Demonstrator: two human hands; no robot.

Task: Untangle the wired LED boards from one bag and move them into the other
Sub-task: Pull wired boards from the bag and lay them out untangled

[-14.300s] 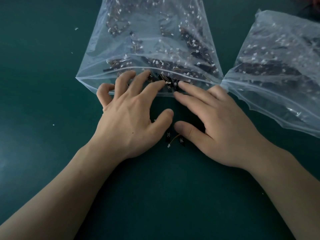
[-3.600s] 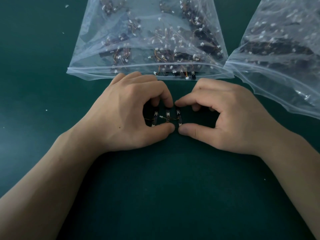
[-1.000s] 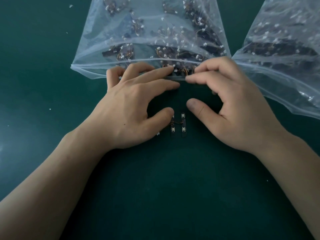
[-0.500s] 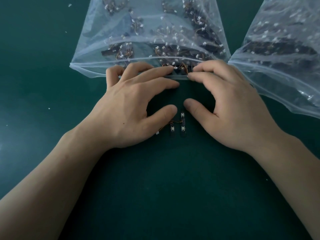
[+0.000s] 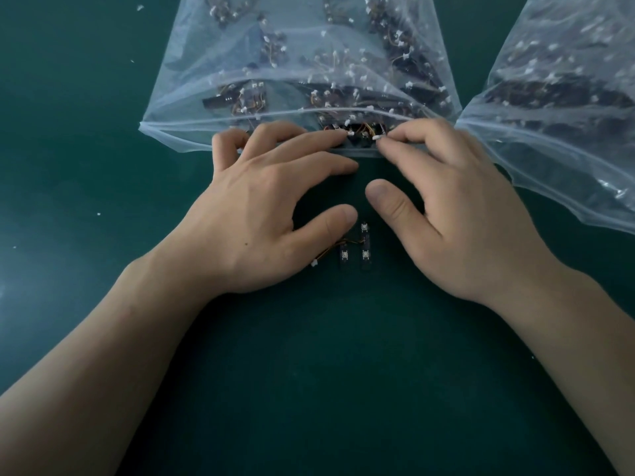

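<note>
A clear plastic bag (image 5: 192, 108) full of tangled wired LED boards (image 5: 330, 94) lies at the top centre, its mouth facing me. My left hand (image 5: 264, 211) reaches to that mouth with fairly straight fingers, their tips touching the boards just inside. My right hand (image 5: 450, 214) has bent fingers at the mouth, one fingertip on a white connector (image 5: 377, 137); its thumb stays apart on the table. Between my thumbs lie a few loose black LED boards (image 5: 355, 252) with orange wires. A second clear bag (image 5: 563, 108) with boards lies at the right.
The dark green table (image 5: 326, 372) stretches toward me below the hands. Tiny white specks (image 5: 98, 213) are scattered on its left side. The second bag's edge touches the first bag's right corner, close to my right hand.
3.6 s ago both hands lined up the loose boards on the table; they have since moved up to the bag's mouth. Over the last second only the fingertips shift slightly.
</note>
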